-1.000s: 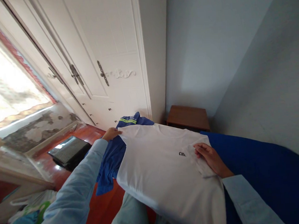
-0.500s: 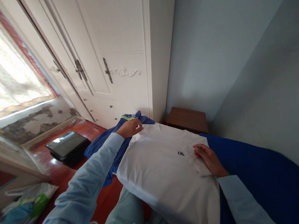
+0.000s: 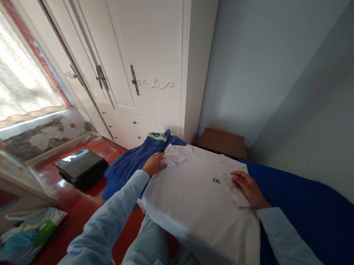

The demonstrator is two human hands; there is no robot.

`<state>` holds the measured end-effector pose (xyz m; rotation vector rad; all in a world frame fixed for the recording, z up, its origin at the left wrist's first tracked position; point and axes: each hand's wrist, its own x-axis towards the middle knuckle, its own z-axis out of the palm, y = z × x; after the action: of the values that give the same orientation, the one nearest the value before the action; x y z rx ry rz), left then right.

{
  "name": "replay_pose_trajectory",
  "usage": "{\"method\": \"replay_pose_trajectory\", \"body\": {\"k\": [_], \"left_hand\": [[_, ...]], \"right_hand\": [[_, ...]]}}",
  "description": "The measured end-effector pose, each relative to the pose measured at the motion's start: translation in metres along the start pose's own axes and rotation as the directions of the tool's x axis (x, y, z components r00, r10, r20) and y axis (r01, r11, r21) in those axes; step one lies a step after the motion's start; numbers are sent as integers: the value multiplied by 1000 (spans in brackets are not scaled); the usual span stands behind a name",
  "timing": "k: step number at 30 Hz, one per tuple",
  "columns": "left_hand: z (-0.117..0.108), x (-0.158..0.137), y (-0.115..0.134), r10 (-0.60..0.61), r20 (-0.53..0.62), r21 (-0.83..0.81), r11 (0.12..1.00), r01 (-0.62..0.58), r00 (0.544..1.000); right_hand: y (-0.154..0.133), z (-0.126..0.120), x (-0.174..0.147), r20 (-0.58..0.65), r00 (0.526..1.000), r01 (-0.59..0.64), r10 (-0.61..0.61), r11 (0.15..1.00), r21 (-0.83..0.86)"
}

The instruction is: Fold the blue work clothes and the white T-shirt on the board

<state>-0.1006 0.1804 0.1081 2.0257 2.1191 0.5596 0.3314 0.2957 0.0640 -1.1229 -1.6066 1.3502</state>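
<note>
A white T-shirt (image 3: 197, 196) lies spread on the blue bed cover, its lower part hanging toward my legs. Small dark letters are printed on its chest. At the shirt's left edge, my left hand (image 3: 154, 163) is closed on the fabric, just beside a sleeve (image 3: 175, 155) that is folded inward over the shirt. On the opposite side my right hand (image 3: 248, 188) has its fingers closed on the other sleeve, which also lies folded onto the front. The undersides of both hands' grips are partly hidden.
A blue garment (image 3: 127, 165) with a yellow-green stripe lies left of the shirt. Blue bedding (image 3: 305, 204) extends right. Behind stand a white wardrobe (image 3: 157, 36) and a brown nightstand (image 3: 222, 140). A black case (image 3: 81, 168) and a plastic bag (image 3: 29, 238) rest on the floor.
My left hand has come down and laid the left sleeve inward over the shirt. My right hand stays on its sleeve. The view has shifted slightly.
</note>
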Motion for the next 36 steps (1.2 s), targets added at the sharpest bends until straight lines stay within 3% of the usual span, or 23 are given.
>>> {"method": "replay_pose_trajectory", "body": {"k": [3, 5, 9, 13, 17, 22, 26, 31, 36], "left_hand": [[9, 3, 6, -44, -27, -3, 999, 44, 999], [11, -1, 11, -11, -26, -19, 1000, 10, 1000], [11, -27, 19, 108, 27, -43, 993, -107, 994], [13, -51, 16, 84, -21, -17, 996, -84, 996], [21, -62, 10, 36, -115, -4, 999, -36, 993], [37, -71, 4, -27, -166, 12, 999, 30, 986], [43, -74, 1, -69, -205, -41, 997, 62, 976], [48, -74, -4, -101, -261, -87, 993, 80, 960], [51, -74, -6, -97, -296, -88, 993, 74, 950]], "right_hand": [[5, -1, 2, -13, 1000, -1, 2, 1000, 23], [8, -2, 2, -24, 1000, -7, 8, 999, 45], [6, 0, 2, -48, 999, -14, 18, 997, 81], [-3, 5, 0, -70, 997, -30, 34, 998, 64], [-13, 12, 1, -65, 996, -67, 65, 998, -23], [-26, 31, 18, 42, 995, -72, 85, 967, -245], [-43, 79, 42, 133, 991, 20, 32, 930, -368], [-70, 180, 84, 280, 955, 222, -93, 853, -473], [-86, 269, 146, 298, 951, 249, -81, 771, -586]]}}
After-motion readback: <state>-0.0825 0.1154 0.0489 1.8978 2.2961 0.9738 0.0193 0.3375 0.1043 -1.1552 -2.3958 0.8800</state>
